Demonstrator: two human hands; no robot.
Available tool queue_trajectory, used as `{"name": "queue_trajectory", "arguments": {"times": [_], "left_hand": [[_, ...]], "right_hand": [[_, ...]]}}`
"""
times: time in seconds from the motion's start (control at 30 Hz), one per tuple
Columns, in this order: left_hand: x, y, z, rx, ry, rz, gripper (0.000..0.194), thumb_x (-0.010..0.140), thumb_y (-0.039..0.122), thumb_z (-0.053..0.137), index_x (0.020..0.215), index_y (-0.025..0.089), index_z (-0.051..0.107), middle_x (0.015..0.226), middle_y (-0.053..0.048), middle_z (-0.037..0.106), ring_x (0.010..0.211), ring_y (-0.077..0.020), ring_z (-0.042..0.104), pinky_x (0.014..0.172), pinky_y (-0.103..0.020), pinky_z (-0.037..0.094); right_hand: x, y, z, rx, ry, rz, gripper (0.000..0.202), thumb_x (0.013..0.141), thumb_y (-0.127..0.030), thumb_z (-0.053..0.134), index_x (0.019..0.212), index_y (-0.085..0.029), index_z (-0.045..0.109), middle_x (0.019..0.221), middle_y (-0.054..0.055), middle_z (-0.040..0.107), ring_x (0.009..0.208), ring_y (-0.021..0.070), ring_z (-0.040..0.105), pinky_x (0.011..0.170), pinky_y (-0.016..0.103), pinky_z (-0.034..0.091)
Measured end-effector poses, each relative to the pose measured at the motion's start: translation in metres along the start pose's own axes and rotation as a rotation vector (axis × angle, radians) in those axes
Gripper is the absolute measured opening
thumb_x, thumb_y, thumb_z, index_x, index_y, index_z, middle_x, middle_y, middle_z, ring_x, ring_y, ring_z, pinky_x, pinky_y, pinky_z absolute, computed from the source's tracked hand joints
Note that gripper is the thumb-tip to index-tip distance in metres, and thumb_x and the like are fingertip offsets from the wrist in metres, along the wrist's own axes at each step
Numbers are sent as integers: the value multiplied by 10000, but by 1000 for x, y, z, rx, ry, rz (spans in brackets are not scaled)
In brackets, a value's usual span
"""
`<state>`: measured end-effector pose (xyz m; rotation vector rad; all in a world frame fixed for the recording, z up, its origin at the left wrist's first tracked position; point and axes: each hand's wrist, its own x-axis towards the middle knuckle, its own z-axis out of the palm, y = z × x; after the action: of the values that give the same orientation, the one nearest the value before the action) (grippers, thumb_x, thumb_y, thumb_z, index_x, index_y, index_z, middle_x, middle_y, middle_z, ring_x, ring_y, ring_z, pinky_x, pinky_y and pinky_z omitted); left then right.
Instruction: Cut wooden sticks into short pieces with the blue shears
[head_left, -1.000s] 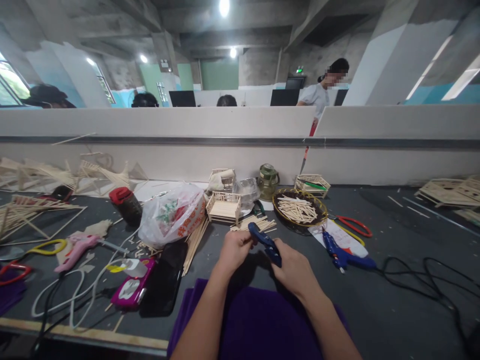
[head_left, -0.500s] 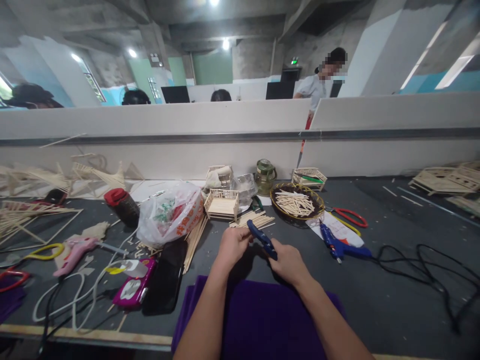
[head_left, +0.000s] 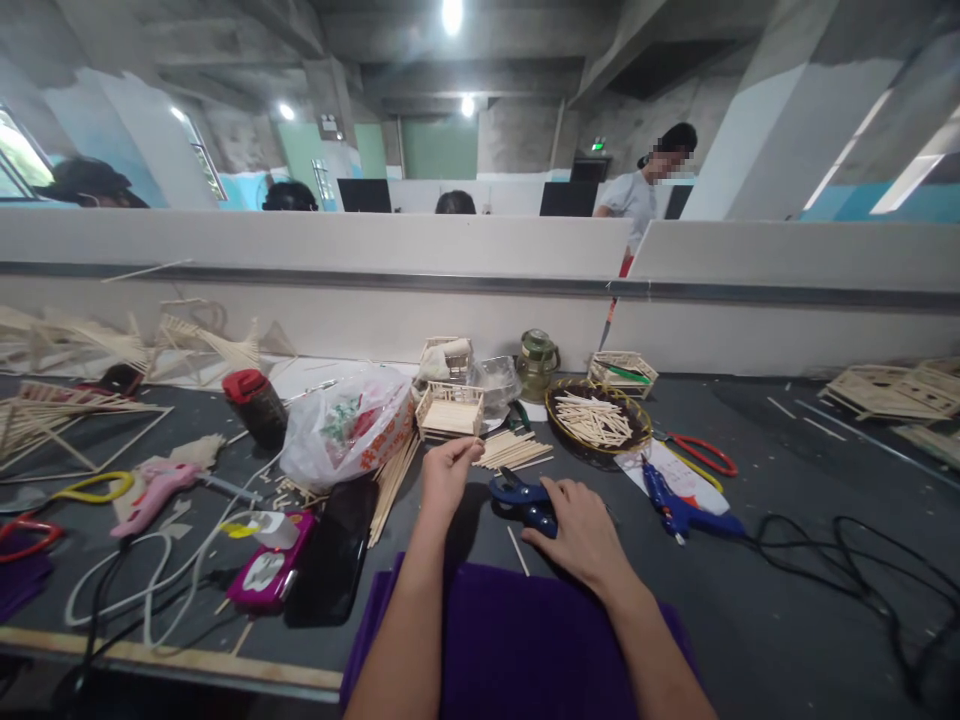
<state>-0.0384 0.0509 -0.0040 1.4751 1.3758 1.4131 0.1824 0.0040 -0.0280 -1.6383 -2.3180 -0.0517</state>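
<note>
My left hand is raised over the table with thumb and fingertips pinched together. Whatever may be between them is too small to make out. My right hand grips a blue hand cutter, which is low over the dark tabletop, its jaws pointing left. A short thin wooden stick lies just left of my right thumb. Behind my left hand is a pile of thin sticks, with a small wooden stick-built bed frame next to it. Further right, a wicker basket holds many short sticks.
A blue glue gun and red-handled pliers lie right, with black cable. Left are a phone, a plastic bag, a pink glue gun and a dark red-lidded bottle. Purple cloth covers the front edge.
The blue cutter has lowered to the tabletop with my right hand. My left hand has moved slightly away to the left and up. A short stick now shows on the table.
</note>
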Motion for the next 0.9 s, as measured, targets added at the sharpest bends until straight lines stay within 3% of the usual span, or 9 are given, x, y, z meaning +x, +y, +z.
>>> {"name": "queue_trajectory", "arguments": {"times": [0.13,0.27,0.37,0.5,0.57,0.67,0.8,0.9], "left_hand": [[-1,7,6,-268,9,-28,244,737,346,658,817,132,744,759,-54,725,720,-175,650,712,-272,494],[-4,15,10,-486,15,-118,281,705,353,714,843,110,731,756,-70,724,693,-165,656,709,-287,515],[-5,18,12,-628,-10,-193,324,691,366,740,882,106,714,777,-80,724,688,-156,662,710,-299,533],[-6,18,16,-760,-40,-278,348,670,379,764,885,115,693,792,-81,723,680,-153,667,688,-296,537],[-5,18,18,-768,-52,-313,386,659,406,767,895,111,688,812,-95,723,691,-161,671,670,-285,530],[-3,15,20,-674,6,-315,470,648,469,753,947,112,685,907,-124,720,754,-171,674,660,-255,511],[2,8,17,-560,163,-287,558,655,526,712,1041,127,652,992,-127,696,787,-152,653,623,-215,486],[5,2,12,-518,204,-268,576,664,545,685,1050,119,637,950,-117,693,744,-141,636,605,-217,480]], "right_hand": [[1,1,0,100,5,-61,657,699,-579,664,1207,-174,562,1115,131,564,1064,295,499,931,430,371],[9,-9,-12,311,65,-55,400,866,-416,519,1191,-189,574,1184,115,571,1113,242,511,962,376,384],[20,-25,-23,522,77,33,315,915,-322,425,1151,-195,589,1136,87,626,1049,200,569,911,316,422],[34,-52,-25,730,-32,33,230,868,-286,469,992,-188,636,953,62,690,873,184,618,800,283,454],[39,-61,-21,824,-87,35,177,838,-276,484,833,-184,635,771,29,678,699,151,598,678,248,460],[46,-60,-14,1054,-187,191,177,789,-333,530,731,-177,590,576,-17,603,467,103,499,467,204,417],[63,-42,-7,1380,-205,408,245,708,-393,627,747,-156,580,653,13,644,424,77,490,344,167,377],[77,-33,1,1409,-161,485,242,709,-369,625,781,-141,588,768,64,675,517,93,589,388,163,442]]}}
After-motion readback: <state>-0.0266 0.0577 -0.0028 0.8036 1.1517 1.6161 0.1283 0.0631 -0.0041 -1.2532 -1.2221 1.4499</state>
